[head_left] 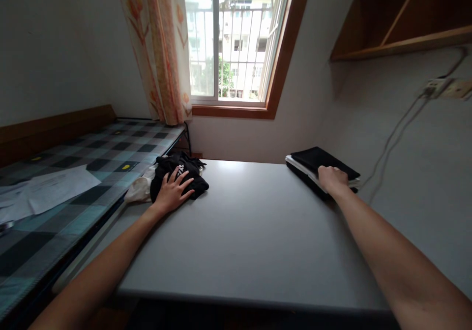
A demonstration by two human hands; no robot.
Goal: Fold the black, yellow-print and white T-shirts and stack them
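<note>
My left hand [174, 189] lies with spread fingers on a crumpled black cloth [197, 180] with white lettering, at the left side of the white table [236, 251]. A white cloth [140, 187] sticks out beside the black one. At the table's right side, my right hand [333, 178] is closed against the near edge of a black folder [313, 159] with white papers, which lies on another black item. The underside of that hand and its fingertips are partly hidden.
A bed [92, 148] with a checkered cover and loose papers [61, 190] runs along the left. Behind the table are a curtain [165, 49] and a barred window. On the right wall hang a wooden shelf [405, 46] and cables [391, 140].
</note>
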